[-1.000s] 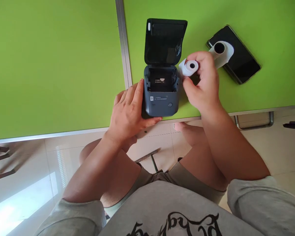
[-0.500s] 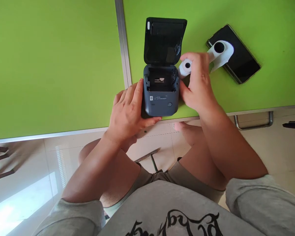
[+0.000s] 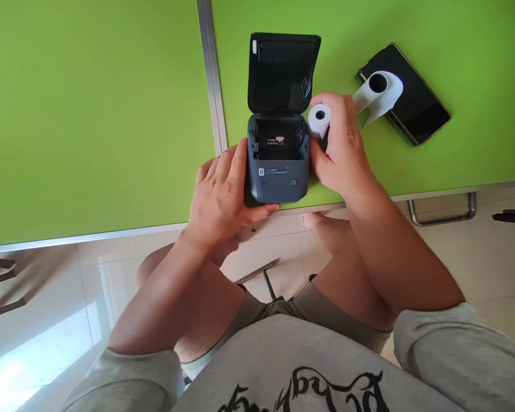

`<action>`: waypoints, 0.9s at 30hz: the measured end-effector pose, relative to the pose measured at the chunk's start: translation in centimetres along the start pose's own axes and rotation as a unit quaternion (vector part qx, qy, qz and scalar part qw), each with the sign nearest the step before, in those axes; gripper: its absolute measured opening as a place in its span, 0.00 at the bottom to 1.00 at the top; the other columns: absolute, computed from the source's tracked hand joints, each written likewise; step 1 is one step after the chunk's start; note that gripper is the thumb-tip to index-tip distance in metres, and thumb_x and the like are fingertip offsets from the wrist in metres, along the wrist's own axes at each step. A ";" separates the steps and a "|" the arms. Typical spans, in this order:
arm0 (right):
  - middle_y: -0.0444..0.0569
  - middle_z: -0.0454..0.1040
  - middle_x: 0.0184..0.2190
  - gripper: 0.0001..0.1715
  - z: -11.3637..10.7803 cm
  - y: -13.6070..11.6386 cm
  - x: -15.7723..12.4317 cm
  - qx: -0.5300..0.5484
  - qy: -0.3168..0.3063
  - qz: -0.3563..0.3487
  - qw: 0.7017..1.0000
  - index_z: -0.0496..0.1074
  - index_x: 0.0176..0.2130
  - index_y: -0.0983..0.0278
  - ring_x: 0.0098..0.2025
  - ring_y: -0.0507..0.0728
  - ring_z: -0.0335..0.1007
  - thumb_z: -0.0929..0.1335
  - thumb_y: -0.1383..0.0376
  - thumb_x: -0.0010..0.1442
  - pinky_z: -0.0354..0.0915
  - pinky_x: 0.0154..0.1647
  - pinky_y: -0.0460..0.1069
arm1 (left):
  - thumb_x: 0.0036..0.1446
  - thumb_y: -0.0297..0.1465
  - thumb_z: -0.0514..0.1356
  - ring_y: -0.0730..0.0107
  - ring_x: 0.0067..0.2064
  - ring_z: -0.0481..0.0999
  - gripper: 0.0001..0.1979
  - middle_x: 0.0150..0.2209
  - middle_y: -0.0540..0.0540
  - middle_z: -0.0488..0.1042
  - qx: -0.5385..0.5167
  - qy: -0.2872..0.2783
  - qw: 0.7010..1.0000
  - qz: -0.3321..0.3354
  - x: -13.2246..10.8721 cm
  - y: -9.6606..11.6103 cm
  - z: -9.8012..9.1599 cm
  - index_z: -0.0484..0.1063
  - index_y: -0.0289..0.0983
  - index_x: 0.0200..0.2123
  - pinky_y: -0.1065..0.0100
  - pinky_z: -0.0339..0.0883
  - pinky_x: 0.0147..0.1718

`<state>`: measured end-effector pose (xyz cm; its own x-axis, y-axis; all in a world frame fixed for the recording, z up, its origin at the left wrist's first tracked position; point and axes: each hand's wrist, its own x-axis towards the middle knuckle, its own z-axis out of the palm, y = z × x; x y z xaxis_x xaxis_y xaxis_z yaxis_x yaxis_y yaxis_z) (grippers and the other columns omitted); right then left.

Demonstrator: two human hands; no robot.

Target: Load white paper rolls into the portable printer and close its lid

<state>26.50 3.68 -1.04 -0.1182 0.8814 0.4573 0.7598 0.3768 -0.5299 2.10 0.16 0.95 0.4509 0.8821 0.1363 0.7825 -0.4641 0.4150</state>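
Note:
A small dark grey printer (image 3: pixel 277 171) stands at the near edge of the green table (image 3: pixel 98 114), its lid (image 3: pixel 282 71) hinged up and its paper bay showing. My left hand (image 3: pixel 223 191) grips the printer's left side and front corner, thumb under the front. My right hand (image 3: pixel 341 149) is closed round a white paper roll (image 3: pixel 319 119), held just right of the open bay, beside the printer's upper right corner. The roll's hollow core faces me.
A second white paper roll (image 3: pixel 380 88) with a loose tail lies on a black phone (image 3: pixel 405 94) at the right. A metal seam (image 3: pixel 210 74) splits the table. Below the edge are my knees, a chair frame and tiled floor.
My right hand has carried the paper roll leftward, from well right of the printer to right beside its open bay. My left hand has stayed on the printer.

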 end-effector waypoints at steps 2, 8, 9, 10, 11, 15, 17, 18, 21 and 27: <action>0.50 0.71 0.50 0.29 0.0 0.3 0.0 0.025 0.025 -0.008 0.999 0.61 0.57 0.51 0.50 0.60 0.71 0.68 0.66 0.57 0.72 0.48 0.58 | 0.52 0.71 0.47 0.45 0.63 0.69 0.59 0.62 0.29 0.68 0.004 0.003 1.000 0.000 0.0 0.0 0.0 0.55 0.29 0.69 0.51 0.61 0.62; 0.48 0.74 0.52 0.24 -1.6 -1.6 0.7 0.071 0.087 -0.022 0.993 0.62 0.56 0.51 0.49 0.59 0.74 0.68 0.58 0.62 0.73 0.49 0.56 | 0.52 0.70 0.48 0.45 0.63 0.69 0.58 0.62 0.30 0.68 0.005 0.000 1.000 0.001 0.0 0.0 0.1 0.53 0.30 0.70 0.52 0.61 0.61; 0.47 0.75 0.52 0.22 -1.8 -2.4 0.9 0.052 0.070 -0.030 0.996 0.64 0.55 0.51 0.50 0.59 0.74 0.68 0.58 0.62 0.73 0.50 0.56 | 0.52 0.70 0.48 0.44 0.63 0.69 0.57 0.63 0.30 0.68 0.003 -0.001 1.000 0.001 0.0 0.0 0.1 0.53 0.31 0.70 0.51 0.60 0.61; 0.47 0.75 0.51 0.22 -2.0 -3.2 1.2 0.035 0.047 -0.039 0.998 0.65 0.54 0.50 0.51 0.60 0.74 0.69 0.58 0.61 0.72 0.51 0.57 | 0.53 0.70 0.49 0.44 0.63 0.69 0.57 0.63 0.29 0.67 0.002 -0.001 1.000 0.000 -0.1 0.0 0.1 0.53 0.31 0.70 0.51 0.60 0.62; 0.46 0.77 0.50 0.20 -2.2 -4.0 1.4 0.022 0.023 -0.049 0.998 0.67 0.52 0.50 0.50 0.60 0.74 0.70 0.58 0.60 0.72 0.52 0.58 | 0.53 0.69 0.49 0.44 0.63 0.69 0.57 0.63 0.29 0.67 0.001 -0.001 1.000 -0.001 -0.1 0.0 0.0 0.53 0.31 0.70 0.50 0.60 0.62; 0.44 0.78 0.45 0.15 -2.0 -6.0 2.3 0.002 -0.052 0.008 0.999 0.69 0.43 0.52 0.49 0.63 0.75 0.72 0.62 0.56 0.69 0.58 0.62 | 0.52 0.69 0.50 0.44 0.63 0.68 0.56 0.63 0.30 0.67 -0.001 -0.003 1.000 -0.004 -0.1 0.0 0.0 0.53 0.33 0.70 0.50 0.61 0.62; 0.43 0.78 0.41 0.13 -1.9 -6.2 2.6 0.009 -0.056 0.028 0.998 0.67 0.39 0.54 0.47 0.63 0.75 0.72 0.64 0.55 0.67 0.59 0.64 | 0.52 0.69 0.51 0.43 0.64 0.68 0.56 0.64 0.30 0.66 -0.004 -0.006 1.000 -0.002 -0.1 0.0 0.1 0.52 0.32 0.70 0.49 0.60 0.62; 0.43 0.78 0.40 0.12 -1.8 -6.2 2.7 0.013 -0.056 0.034 0.998 0.66 0.37 0.55 0.46 0.63 0.75 0.72 0.66 0.55 0.66 0.59 0.65 | 0.52 0.69 0.51 0.43 0.64 0.68 0.56 0.64 0.29 0.66 -0.006 -0.006 1.000 -0.001 -0.1 0.0 0.1 0.52 0.32 0.70 0.49 0.60 0.62; 0.44 0.77 0.39 0.09 -1.6 -5.8 2.8 0.025 -0.065 0.026 0.997 0.66 0.33 0.56 0.45 0.61 0.75 0.71 0.68 0.55 0.69 0.56 0.62 | 0.53 0.69 0.50 0.44 0.64 0.68 0.56 0.64 0.29 0.66 -0.003 -0.002 1.000 -0.001 -0.1 0.1 0.1 0.53 0.31 0.70 0.49 0.60 0.62; 0.47 0.74 0.41 0.06 -1.4 -5.2 2.5 0.036 -0.048 0.010 0.998 0.68 0.31 0.57 0.48 0.59 0.73 0.70 0.66 0.57 0.74 0.50 0.56 | 0.53 0.69 0.49 0.45 0.63 0.69 0.56 0.64 0.30 0.67 0.004 0.004 1.000 0.001 -0.1 0.1 0.1 0.53 0.31 0.70 0.50 0.62 0.62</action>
<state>23.20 3.52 3.86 -0.1664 0.9106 0.3782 0.7150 0.3756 -0.5897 2.14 0.02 0.91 0.4499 0.8813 0.1444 0.7848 -0.4674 0.4070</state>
